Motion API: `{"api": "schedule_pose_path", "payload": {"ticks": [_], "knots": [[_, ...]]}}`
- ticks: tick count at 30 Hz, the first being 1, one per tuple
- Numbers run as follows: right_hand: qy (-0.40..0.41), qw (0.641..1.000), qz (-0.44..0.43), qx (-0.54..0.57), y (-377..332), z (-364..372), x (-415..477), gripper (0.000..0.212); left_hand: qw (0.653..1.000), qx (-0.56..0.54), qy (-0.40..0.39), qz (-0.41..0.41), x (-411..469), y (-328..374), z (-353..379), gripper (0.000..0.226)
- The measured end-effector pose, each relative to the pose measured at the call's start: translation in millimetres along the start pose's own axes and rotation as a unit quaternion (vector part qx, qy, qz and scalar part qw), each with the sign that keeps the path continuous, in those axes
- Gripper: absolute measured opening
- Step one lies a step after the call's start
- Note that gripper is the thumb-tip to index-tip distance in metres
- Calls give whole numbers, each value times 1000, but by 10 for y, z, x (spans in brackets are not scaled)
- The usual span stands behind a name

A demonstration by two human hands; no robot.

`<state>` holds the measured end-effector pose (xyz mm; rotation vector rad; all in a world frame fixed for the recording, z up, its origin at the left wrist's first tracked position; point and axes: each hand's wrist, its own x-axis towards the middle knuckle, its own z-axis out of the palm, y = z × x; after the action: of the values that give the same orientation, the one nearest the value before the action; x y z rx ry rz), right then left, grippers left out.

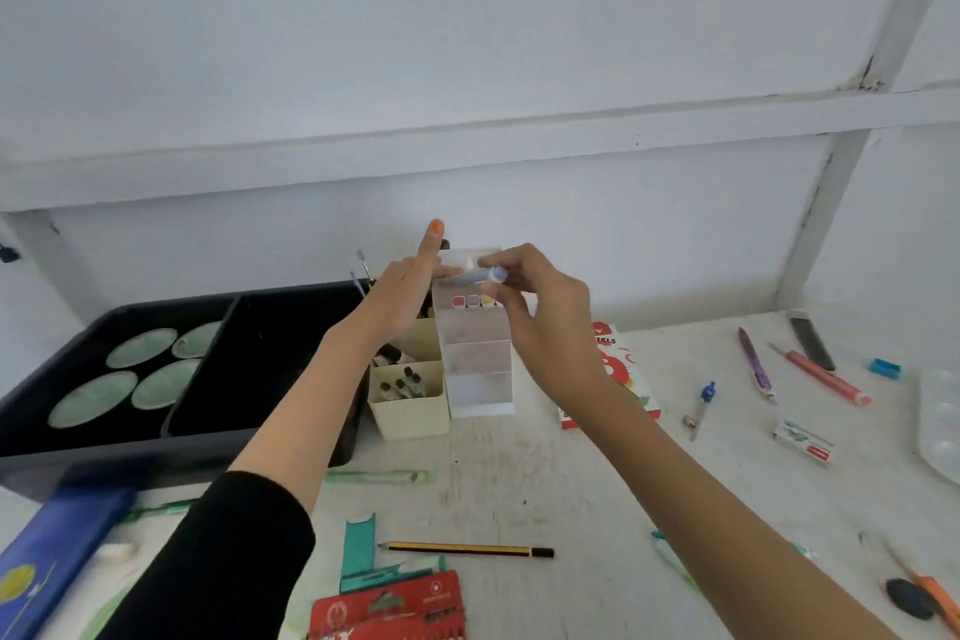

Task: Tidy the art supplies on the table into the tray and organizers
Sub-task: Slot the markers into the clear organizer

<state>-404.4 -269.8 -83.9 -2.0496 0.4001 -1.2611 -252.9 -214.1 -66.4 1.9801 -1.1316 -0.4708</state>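
Both my hands are raised over the white stepped organizer (480, 369) at the table's middle back. My right hand (540, 307) pinches a small blue-capped marker (475, 277) lying level above the organizer's top compartment, where pink, purple and yellow caps show. My left hand (410, 291) is at the marker's left end with its index finger pointing straight up; how its other fingers lie on the marker is hidden. A cream organizer (410, 413) with dark-capped tubes stands left of the white one. The black tray (171, 437) holds several green dishes (143, 347).
Loose on the white table: a yellow-black pencil (467, 549), a red pencil pack (387, 608), a blue box (47, 561), a pastel box (631, 379), a compass (701, 405), a purple pen (756, 369), a red pen (826, 377), a blue sharpener (885, 367), an eraser (804, 442).
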Motion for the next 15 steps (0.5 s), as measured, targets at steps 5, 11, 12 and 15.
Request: {"api": "schedule_pose_path", "payload": {"ticks": [5, 11, 12, 15], "knots": [[-85, 984, -71, -138, 191, 256, 52, 13, 999, 3, -25, 23, 33, -59, -64, 77], [-162, 968, -112, -157, 251, 476, 213, 12, 996, 52, -53, 50, 107, -80, -124, 77], [-166, 966, -108, -164, 280, 512, 228, 15, 996, 52, -54, 51, 102, -77, -135, 77], [-151, 970, -79, -175, 393, 572, 245, 22, 996, 55, -57, 49, 102, -62, -159, 75]]}}
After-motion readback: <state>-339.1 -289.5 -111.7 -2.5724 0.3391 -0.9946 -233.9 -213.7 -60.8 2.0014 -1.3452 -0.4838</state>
